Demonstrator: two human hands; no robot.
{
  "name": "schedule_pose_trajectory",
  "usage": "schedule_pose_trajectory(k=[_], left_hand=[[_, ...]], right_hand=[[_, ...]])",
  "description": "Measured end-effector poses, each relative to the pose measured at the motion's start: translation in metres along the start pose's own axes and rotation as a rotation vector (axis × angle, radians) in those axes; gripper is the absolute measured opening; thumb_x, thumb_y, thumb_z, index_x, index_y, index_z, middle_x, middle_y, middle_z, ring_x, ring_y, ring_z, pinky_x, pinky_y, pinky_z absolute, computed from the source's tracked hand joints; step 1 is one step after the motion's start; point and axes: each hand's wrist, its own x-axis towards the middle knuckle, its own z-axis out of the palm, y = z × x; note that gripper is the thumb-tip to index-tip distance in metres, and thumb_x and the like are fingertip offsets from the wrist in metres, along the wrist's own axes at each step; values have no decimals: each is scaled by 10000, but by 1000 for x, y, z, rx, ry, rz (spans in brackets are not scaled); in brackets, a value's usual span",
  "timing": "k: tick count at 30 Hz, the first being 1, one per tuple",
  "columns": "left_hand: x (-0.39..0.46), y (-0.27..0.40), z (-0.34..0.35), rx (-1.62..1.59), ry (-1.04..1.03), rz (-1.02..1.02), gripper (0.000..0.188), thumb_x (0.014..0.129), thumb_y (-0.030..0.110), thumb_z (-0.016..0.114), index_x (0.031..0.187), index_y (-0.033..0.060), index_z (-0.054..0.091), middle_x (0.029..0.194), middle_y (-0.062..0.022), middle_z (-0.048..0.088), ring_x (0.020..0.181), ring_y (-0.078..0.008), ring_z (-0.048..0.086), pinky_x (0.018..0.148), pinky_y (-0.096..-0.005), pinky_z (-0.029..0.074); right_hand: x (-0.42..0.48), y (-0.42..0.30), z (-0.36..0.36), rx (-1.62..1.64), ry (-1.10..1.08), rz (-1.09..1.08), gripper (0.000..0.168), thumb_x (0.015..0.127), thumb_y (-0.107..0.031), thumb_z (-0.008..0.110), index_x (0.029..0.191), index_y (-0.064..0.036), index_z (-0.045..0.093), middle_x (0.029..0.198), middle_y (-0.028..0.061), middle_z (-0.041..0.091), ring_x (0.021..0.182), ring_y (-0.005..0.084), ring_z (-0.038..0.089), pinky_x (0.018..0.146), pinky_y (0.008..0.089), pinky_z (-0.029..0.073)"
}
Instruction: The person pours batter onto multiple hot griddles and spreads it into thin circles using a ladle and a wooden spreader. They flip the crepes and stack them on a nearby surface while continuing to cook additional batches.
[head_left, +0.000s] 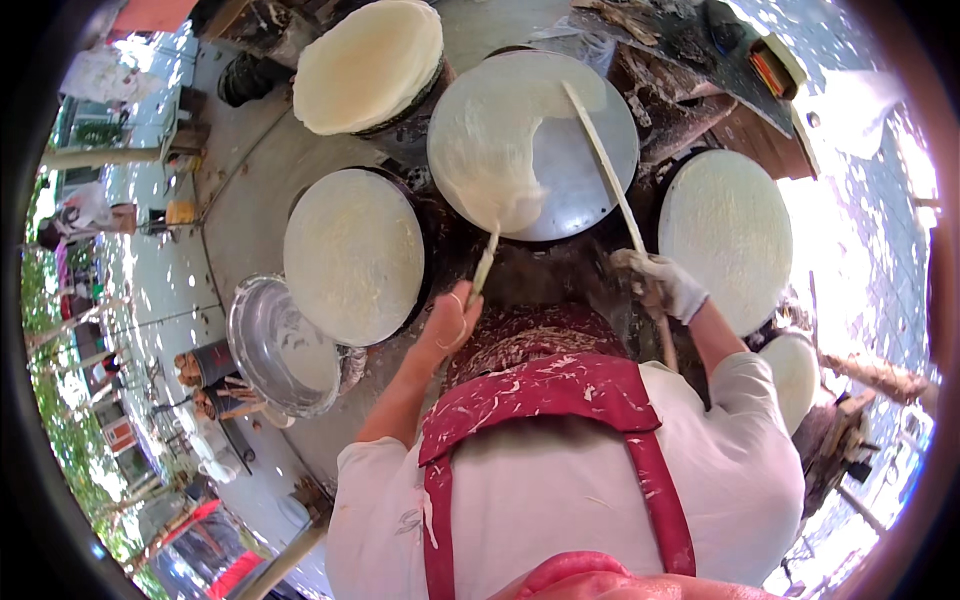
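Observation:
A round metal griddle (576, 176) lies in front of me, with a pale layer of batter (480, 142) over its left and far parts and bare metal at its right. My left hand (454, 313), bare, grips the handle of a short spreader (486, 262). The spreader's blurred tip touches the batter at the griddle's near edge. In a white glove, my right hand (664, 281) holds a long wooden stick (600, 154) that extends over the griddle's right half. I cannot tell whether that stick touches the surface.
Batter-coated griddles stand on the left (356, 259) and right (726, 240). A thin flatbread sheet (367, 67) covers another at far left. A metal basin (247, 330) holds pale batter beside the left griddle. Firewood (679, 112) lies at far right; a smaller pale disc (792, 379) sits near my right elbow.

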Motion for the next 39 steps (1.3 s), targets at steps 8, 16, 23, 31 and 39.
schedule_pose_trajectory(k=[8,16,23,31,39], left_hand=[[-23,-16,-92,-547,367,126,82,1033,127,492,1041,47,513,588,48,424,402,-40,355,367,-232,268],[-90,-78,-106,-665,324,-156,160,1022,207,536,964,60,507,575,37,428,411,-49,389,365,-237,310],[-106,-72,-88,-713,364,-188,163,1039,189,505,981,38,492,575,24,411,385,-67,364,348,-243,287],[-99,-18,-49,-698,423,-211,162,1047,171,482,998,16,490,573,16,392,387,-68,328,347,-248,261],[-104,28,-13,-728,518,-319,129,1042,149,485,984,34,482,588,22,371,405,-65,332,358,-236,250]], right_hand=[[133,83,205,-276,309,-76,272,960,-408,577,966,-139,618,650,-30,552,419,95,451,358,266,360],[133,129,172,-702,914,-219,396,1005,-416,480,1123,-68,625,905,171,652,858,330,622,741,443,479],[117,137,160,-1051,812,-458,377,1008,-419,431,1012,-84,604,876,186,706,804,392,687,700,491,522],[64,48,77,-1070,831,-182,366,1011,-344,420,1155,-38,560,1036,279,676,1003,454,648,837,558,503],[20,52,49,-1452,523,-157,332,1009,-360,416,1114,-86,571,957,243,694,929,429,674,785,559,517]])
